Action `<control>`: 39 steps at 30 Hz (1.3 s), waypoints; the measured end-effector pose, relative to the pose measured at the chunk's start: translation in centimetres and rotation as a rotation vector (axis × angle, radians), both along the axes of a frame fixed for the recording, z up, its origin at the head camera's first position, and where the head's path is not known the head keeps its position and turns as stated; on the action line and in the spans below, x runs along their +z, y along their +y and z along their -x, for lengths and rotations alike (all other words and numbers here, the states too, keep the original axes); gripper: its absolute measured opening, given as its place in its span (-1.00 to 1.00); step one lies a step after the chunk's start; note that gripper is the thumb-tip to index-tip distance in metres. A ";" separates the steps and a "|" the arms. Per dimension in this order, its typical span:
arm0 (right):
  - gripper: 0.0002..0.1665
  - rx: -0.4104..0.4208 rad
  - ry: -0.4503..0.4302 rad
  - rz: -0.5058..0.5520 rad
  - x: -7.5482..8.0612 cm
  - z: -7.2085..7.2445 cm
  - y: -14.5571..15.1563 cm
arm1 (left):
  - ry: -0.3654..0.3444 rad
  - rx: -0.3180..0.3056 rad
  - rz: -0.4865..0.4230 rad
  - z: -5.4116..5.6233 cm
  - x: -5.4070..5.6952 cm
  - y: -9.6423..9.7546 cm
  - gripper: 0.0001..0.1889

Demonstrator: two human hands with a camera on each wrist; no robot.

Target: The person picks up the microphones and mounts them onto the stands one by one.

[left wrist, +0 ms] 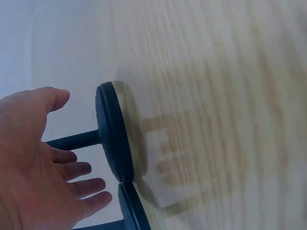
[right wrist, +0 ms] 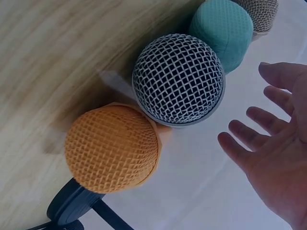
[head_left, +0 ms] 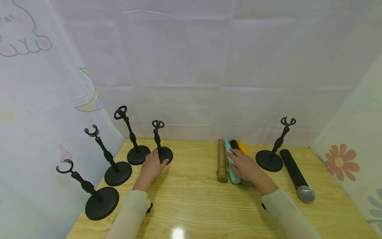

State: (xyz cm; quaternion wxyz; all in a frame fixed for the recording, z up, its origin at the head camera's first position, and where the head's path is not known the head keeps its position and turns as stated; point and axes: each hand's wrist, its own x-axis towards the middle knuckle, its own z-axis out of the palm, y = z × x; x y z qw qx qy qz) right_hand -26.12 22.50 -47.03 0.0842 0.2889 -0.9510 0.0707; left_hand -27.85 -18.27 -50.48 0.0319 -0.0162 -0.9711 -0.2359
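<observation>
My left hand (head_left: pixel 151 167) is at the round base of a short black microphone stand (head_left: pixel 165 155) near the table's back edge. In the left wrist view its fingers are spread beside the stand's pole (left wrist: pixel 79 140), not curled round it. My right hand (head_left: pixel 246 166) hovers over a row of microphones, fingers loosely extended and gripping nothing. That row has a gold microphone (head_left: pixel 221 162), a teal one (head_left: pixel 233 171), a black one with a silver mesh head (right wrist: pixel 178 79) and an orange one (right wrist: pixel 115 148). In the head view the hand partly hides the last two.
Three more black stands stand along the left side: back (head_left: pixel 138 155), middle (head_left: pixel 118 173) and front (head_left: pixel 102 203). At the right are another stand (head_left: pixel 269 161) and a black microphone (head_left: pixel 295 172) lying down. Cloth walls (head_left: pixel 191 66) border the wooden table (head_left: pixel 191 205).
</observation>
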 end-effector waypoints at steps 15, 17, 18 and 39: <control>-0.51 0.083 -0.097 -0.011 -0.1 2.7 -1.2 | -0.037 0.004 -0.012 2.2 -0.8 -0.6 -0.21; -0.54 0.093 -0.100 -0.023 -0.1 2.9 -1.4 | -0.037 -0.001 -0.008 2.4 -0.9 -0.7 -0.21; -0.54 0.092 -0.115 -0.025 -0.1 3.0 -1.6 | -0.040 -0.003 -0.007 2.5 -1.0 -0.7 -0.21; -0.44 0.142 -0.226 -0.207 -0.4 4.1 -3.4 | -0.077 -0.023 0.070 3.3 -2.1 -1.3 -0.20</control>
